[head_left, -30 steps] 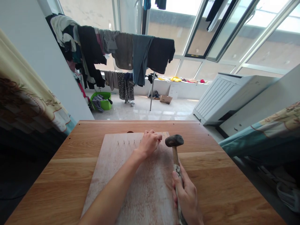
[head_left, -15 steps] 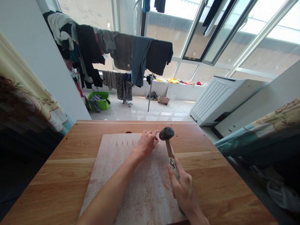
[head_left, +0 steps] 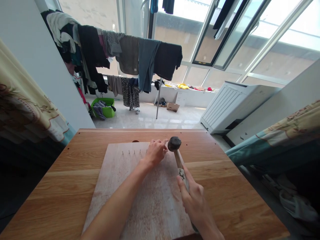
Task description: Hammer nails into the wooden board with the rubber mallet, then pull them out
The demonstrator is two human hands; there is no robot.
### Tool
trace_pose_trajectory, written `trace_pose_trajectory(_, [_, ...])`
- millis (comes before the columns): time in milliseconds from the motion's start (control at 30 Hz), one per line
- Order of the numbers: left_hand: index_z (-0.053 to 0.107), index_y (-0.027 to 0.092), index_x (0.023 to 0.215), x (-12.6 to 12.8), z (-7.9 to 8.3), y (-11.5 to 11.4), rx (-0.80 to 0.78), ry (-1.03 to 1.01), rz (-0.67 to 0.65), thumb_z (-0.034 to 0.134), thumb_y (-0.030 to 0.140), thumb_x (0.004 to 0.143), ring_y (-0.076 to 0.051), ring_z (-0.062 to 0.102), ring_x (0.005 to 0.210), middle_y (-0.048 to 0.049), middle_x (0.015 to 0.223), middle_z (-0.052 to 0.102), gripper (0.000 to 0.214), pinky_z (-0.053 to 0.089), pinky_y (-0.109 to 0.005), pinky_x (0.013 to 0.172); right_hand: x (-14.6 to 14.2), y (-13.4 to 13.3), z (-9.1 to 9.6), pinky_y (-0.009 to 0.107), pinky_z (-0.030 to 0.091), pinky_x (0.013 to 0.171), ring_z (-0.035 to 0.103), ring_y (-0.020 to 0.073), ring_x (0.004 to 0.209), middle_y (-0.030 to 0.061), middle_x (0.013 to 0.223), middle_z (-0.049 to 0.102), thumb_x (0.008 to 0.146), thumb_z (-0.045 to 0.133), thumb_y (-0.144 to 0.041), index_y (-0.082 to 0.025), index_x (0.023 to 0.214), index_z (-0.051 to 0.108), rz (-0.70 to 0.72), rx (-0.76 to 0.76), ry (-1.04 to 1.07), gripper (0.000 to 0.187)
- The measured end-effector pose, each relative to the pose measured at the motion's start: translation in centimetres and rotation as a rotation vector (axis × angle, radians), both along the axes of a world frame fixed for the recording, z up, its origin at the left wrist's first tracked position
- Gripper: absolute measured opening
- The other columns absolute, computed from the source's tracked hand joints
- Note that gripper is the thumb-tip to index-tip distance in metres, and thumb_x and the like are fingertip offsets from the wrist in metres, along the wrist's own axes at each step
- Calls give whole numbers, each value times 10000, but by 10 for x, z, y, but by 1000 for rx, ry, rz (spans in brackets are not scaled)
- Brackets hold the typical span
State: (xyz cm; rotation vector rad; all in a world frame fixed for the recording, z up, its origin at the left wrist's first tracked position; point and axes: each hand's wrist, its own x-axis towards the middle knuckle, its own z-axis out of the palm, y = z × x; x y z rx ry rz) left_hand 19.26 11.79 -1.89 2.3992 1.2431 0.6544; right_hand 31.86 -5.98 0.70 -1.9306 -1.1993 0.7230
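Note:
My right hand (head_left: 197,201) is wrapped round the handle of a mallet (head_left: 174,144) with a dark, rounded head. The mallet's head is just right of the fingertips of my left hand (head_left: 156,152). Those fingers are pinched together at the far edge of a pale, worn wooden board (head_left: 147,200); whatever is between them is too small to make out. To the left of that hand, several thin nails (head_left: 129,152) stand upright in a row along the board's far side. My left forearm lies across the board and hides part of it.
The board rests on a wooden table (head_left: 232,186). Beyond it stand a drying rack with hung clothes (head_left: 147,63), a green basket (head_left: 108,111), a cardboard box (head_left: 173,107) and a white ribbed unit (head_left: 222,106). Curtains (head_left: 275,143) hang on both sides.
The whole view has shifted slightly to the left. The mallet's head has come a little lower and stays close to my left fingertips. Both hands keep their holds.

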Motion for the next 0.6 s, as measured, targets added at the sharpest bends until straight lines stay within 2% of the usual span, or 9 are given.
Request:
trace_pose_trajectory(67, [584, 201, 1308, 0, 0, 0, 0, -2, -8, 681, 154, 896, -251, 672, 1037, -46, 983, 796, 425, 405, -401, 947, -1, -2, 0, 286, 445, 385, 552, 200, 377, -8, 524, 598, 902, 556, -609, -224, 1388, 632, -24, 2, 45, 625])
trace_pose_trajectory(167, [584, 197, 1306, -1, 0, 0, 0, 2, -33, 709, 198, 896, -259, 654, 1082, -54, 1030, 790, 428, 411, -415, 966, 0, -6, 0, 251, 422, 331, 488, 150, 326, -59, 517, 521, 904, 552, -626, -196, 1444, 551, -44, 1, 153, 690])
trace_pose_trajectory(233, [550, 208, 1359, -4, 3, 1, 13, 9, -52, 747, 262, 879, -272, 613, 1178, -89, 1198, 747, 522, 409, -425, 998, 0, -10, -2, 226, 397, 294, 449, 116, 316, -77, 573, 516, 881, 570, -658, -193, 1449, 506, -44, 6, 297, 737])
trace_pose_trajectory(300, [476, 227, 1442, -10, 9, 3, 39, 16, -62, 777, 333, 856, -294, 539, 1297, -125, 1390, 641, 667, 400, -446, 1042, -1, -18, -7, 202, 365, 266, 399, 88, 304, -95, 591, 511, 840, 620, -685, -194, 1417, 485, -55, 8, 461, 770])
trace_pose_trajectory(367, [415, 237, 1491, -17, 20, 5, 74, 12, -57, 764, 380, 865, -308, 484, 1364, -143, 1485, 550, 731, 388, -471, 1082, -7, -27, -16, 186, 356, 262, 368, 84, 289, -129, 519, 465, 804, 676, -688, -205, 1385, 465, -86, -5, 580, 785])
trace_pose_trajectory(433, [420, 230, 1484, -27, 35, 5, 118, -16, -40, 710, 398, 907, -307, 480, 1367, -144, 1479, 544, 668, 381, -482, 1107, -16, -36, -26, 180, 360, 265, 372, 91, 274, -153, 463, 418, 787, 693, -699, -224, 1341, 457, -122, -22, 656, 767])
trace_pose_trajectory(533, [503, 209, 1399, -41, 60, -2, 197, -74, -1, 619, 369, 973, -288, 518, 1313, -123, 1395, 601, 469, 394, -464, 1104, -33, -45, -38, 178, 368, 274, 424, 84, 286, -123, 559, 517, 761, 686, -744, -246, 1223, 468, -149, -56, 752, 714])
trace_pose_trajectory(600, [544, 208, 1343, -53, 75, -13, 243, -79, -8, 592, 336, 992, -272, 537, 1283, -102, 1354, 624, 376, 406, -446, 1092, -41, -47, -42, 185, 384, 296, 467, 95, 312, -104, 596, 556, 763, 668, -764, -244, 1201, 473, -155, -87, 737, 708])
